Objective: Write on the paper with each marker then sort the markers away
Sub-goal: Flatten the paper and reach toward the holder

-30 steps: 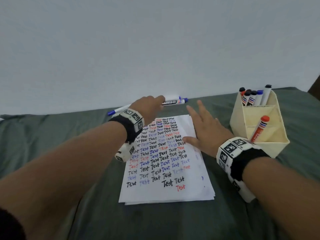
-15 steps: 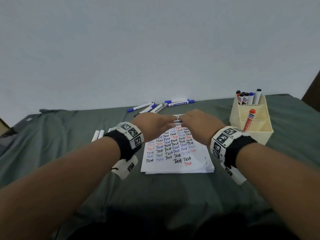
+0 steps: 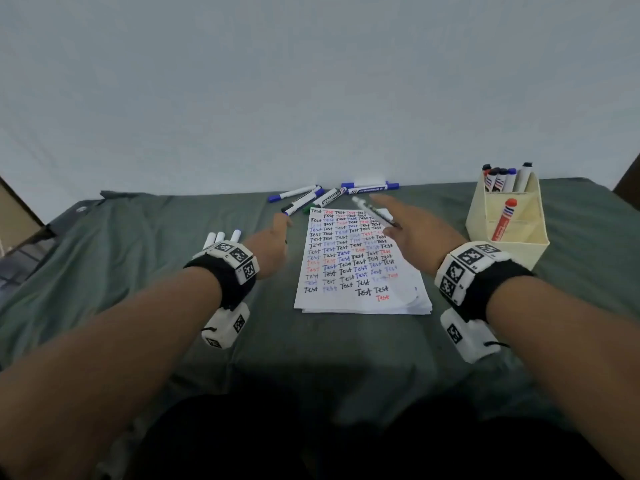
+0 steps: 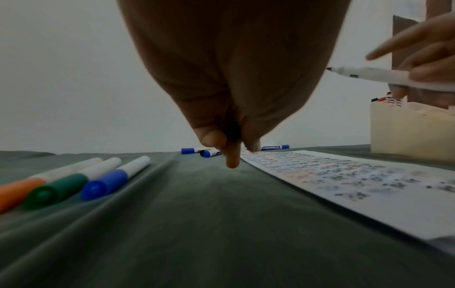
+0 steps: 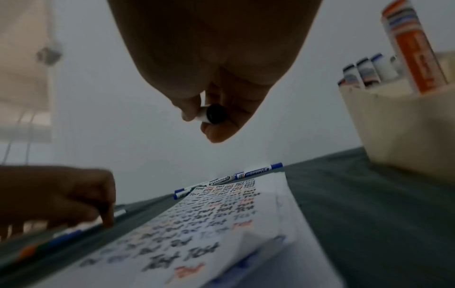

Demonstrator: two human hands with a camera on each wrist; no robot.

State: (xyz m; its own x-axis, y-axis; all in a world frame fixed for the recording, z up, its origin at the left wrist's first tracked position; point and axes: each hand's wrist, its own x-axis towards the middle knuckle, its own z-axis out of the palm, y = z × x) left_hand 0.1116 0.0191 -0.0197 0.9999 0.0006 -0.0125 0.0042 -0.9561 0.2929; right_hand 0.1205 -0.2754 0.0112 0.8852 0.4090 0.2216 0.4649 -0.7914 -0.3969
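The white paper, covered with rows of "Test" in black, blue and red, lies on the green cloth between my hands. My right hand hovers over the paper's top right part and grips an uncapped white marker, whose black tip points left and away. My left hand rests its fingertips on the cloth just left of the paper and pinches a small black cap. The cream holder stands at the right with several markers upright in it.
Several loose markers lie beyond the paper's top edge by the wall. Three capped markers, orange, green and blue, lie side by side left of my left hand. The green cloth covers the whole surface.
My hands were together above the paper's top edge; they have pulled apart. The left went left with the cap, and the right now holds the uncapped marker.
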